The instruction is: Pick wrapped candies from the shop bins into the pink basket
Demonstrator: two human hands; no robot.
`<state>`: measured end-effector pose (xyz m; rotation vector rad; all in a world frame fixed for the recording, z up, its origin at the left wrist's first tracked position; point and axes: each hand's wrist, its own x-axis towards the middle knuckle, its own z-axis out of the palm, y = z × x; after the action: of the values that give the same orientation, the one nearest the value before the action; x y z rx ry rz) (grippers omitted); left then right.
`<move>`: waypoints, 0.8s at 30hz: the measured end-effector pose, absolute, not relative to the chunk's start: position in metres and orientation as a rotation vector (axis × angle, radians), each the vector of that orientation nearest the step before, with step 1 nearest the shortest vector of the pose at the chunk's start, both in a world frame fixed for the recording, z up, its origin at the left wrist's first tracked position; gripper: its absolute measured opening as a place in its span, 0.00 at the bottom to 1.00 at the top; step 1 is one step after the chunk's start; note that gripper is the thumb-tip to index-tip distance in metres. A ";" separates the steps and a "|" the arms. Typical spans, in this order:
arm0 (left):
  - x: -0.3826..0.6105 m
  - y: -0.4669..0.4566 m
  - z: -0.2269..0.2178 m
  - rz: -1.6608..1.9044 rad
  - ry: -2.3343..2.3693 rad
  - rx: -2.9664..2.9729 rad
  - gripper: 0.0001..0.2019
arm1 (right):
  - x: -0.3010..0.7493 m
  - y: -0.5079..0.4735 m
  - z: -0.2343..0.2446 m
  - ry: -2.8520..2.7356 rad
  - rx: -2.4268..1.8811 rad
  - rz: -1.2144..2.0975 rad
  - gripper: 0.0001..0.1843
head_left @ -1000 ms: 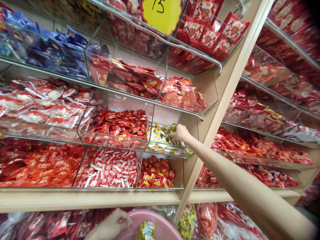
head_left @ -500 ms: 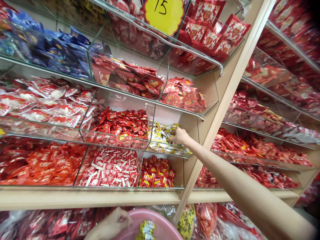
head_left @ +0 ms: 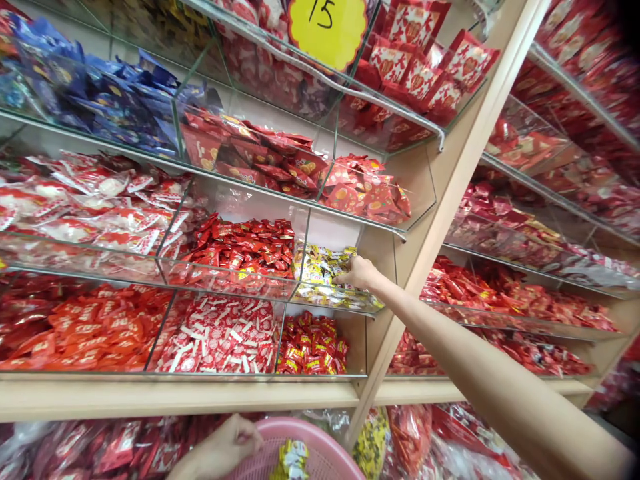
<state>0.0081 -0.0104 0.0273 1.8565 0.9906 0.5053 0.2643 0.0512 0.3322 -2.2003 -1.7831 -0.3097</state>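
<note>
My right hand (head_left: pixel 361 273) reaches into a glass compartment of small yellow-and-white wrapped candies (head_left: pixel 320 263). Its fingers are bent closed down among them, and the fingertips are partly hidden. Low in the view, my left hand (head_left: pixel 233 440) is closed at the left rim of a pink plastic basket (head_left: pixel 333 437), its fingers curled over the edge. A small heap of yellow-and-white wrapped candies (head_left: pixel 294 459) lies inside the basket.
Glass dividers split the shelves into bins of red candies (head_left: pixel 250 247), red-and-white candies (head_left: pixel 225 333) and blue packets (head_left: pixel 120 100). A slanting wooden post (head_left: pixel 415 267) stands right of my reaching hand. A yellow price tag (head_left: pixel 327 30) hangs above. Bagged sweets (head_left: pixel 373 443) lie below.
Almost nothing differs. The shelves sit very slightly further left in the view, and both hands keep their places at the candies and the basket.
</note>
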 end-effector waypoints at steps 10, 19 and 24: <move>0.008 -0.011 0.028 0.506 0.983 1.872 0.17 | 0.259 0.051 0.330 -1.798 -2.208 -0.250 0.26; 0.008 -0.013 0.031 0.531 0.977 1.827 0.16 | 0.258 0.044 0.346 -1.773 -2.234 -0.157 0.30; 0.009 -0.014 0.034 0.519 0.963 1.833 0.18 | 0.265 0.050 0.365 -1.774 -2.138 -0.249 0.31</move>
<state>0.0087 -0.0143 0.0345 1.8334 0.9633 0.5191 0.2654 0.0503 0.3646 -2.1378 -1.7743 -0.2491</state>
